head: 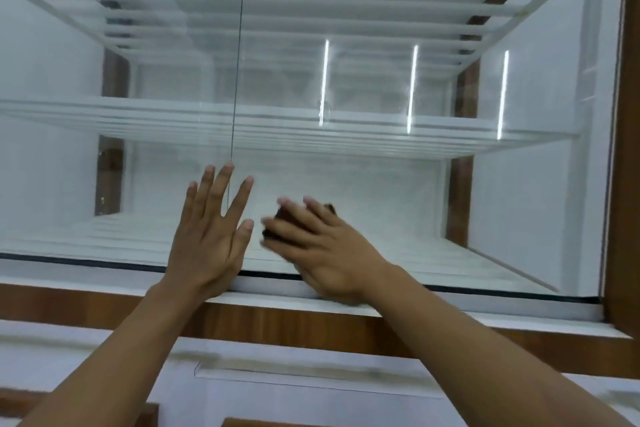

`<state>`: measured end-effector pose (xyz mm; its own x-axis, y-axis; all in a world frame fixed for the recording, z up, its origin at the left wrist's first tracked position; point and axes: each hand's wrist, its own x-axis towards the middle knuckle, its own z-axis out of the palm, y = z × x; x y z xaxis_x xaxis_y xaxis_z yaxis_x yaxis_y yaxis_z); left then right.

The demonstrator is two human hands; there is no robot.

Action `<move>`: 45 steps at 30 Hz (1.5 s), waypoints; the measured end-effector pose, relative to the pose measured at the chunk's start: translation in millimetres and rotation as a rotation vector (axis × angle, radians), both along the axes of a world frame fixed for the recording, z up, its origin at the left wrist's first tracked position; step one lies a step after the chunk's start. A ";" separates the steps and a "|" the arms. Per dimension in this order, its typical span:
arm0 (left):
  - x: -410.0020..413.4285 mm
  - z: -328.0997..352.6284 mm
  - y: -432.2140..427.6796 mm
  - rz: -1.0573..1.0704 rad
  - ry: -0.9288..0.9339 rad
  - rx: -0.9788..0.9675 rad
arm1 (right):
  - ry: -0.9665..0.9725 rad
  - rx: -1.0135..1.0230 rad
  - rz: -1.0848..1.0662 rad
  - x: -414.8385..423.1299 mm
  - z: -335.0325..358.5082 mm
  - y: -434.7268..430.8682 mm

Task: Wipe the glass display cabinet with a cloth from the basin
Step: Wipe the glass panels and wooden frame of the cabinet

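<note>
Nearest, from the head view: two bare forearms point(114, 364), reaching up and forward from the lower edge. Left hand point(207, 239) released, flat against the glass display cabinet point(381, 184), palm to the pane, fingers straight, spread, pointing up, lying across the dark vertical seam point(239, 45) between two panes. Right hand point(329, 250) just beside it, blurred, also flat, fingers straight and tilted to the left, pressing a dark cloth point(281, 214) on the glass, low on the right pane near its bottom edge. Behind the glass, a white shelf point(346, 130). Below the hands, a brown wooden frame point(277, 322).
</note>
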<state>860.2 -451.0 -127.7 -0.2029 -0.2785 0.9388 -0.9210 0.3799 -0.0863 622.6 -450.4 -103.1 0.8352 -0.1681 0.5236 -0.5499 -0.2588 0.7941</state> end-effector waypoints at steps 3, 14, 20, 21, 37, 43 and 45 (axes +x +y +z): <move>1.4 2.9 -1.3 0.001 -0.041 -0.020 | 0.018 -0.046 0.007 -30.8 15.5 1.2; 5.5 2.3 -18.4 -0.099 0.108 -0.097 | 0.228 0.011 0.005 25.9 -0.8 -1.5; 4.4 -1.8 -25.2 -0.144 0.138 -0.147 | -0.537 -0.102 0.053 35.2 158.6 -8.9; 4.5 -1.2 -25.7 -0.144 0.138 -0.150 | -0.528 -0.095 0.059 49.6 159.4 -10.9; 4.1 137.8 -13.6 -0.088 0.092 -0.040 | -0.401 -0.111 0.050 69.8 298.1 -24.0; 20.5 340.0 -4.8 -0.014 0.050 -0.041 | -0.332 -0.105 0.056 73.2 431.5 -22.6; 32.8 391.6 -4.3 0.021 0.009 -0.020 | -0.309 -0.115 0.087 73.5 464.7 -23.5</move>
